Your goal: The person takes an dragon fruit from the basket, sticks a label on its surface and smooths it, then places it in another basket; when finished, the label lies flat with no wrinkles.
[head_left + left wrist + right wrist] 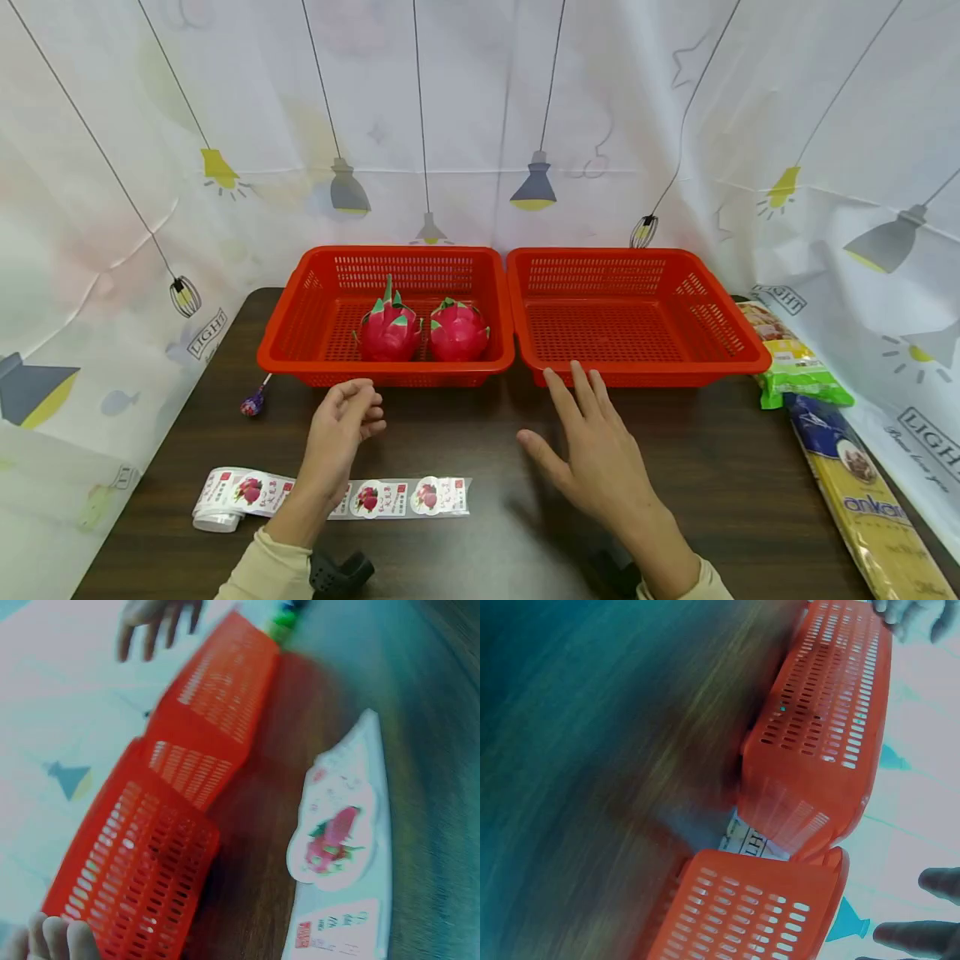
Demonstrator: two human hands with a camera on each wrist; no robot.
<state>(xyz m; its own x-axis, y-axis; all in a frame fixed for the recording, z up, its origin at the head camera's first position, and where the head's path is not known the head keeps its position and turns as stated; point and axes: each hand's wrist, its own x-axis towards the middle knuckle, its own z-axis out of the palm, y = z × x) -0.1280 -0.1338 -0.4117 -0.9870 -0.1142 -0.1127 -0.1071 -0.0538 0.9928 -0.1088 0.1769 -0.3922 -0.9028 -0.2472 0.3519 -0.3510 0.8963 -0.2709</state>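
Observation:
Two dragon fruits, one with a tall green tip (pixel 388 332) and a rounder one (pixel 459 332), sit side by side in the left red plastic basket (pixel 382 367). Beside it stands the right red basket (pixel 600 329), with nothing inside. My left hand (pixel 333 442) hovers before the left basket, fingers loosely bent and holding nothing. Below that arm runs a strip of dragon fruit stickers (pixel 367 498), its rolled end at the left and partly covered by my wrist. My right hand (pixel 596 467) is spread, palm down, fingertips close to the right basket's front rim.
A lollipop (pixel 252 403) lies left of the baskets. At the right edge are a green-ended food packet (pixel 798 358) and a long yellow and blue packet (pixel 862 492). A lamp-patterned sheet (pixel 465 108) hangs behind the dark wooden table (pixel 450 433).

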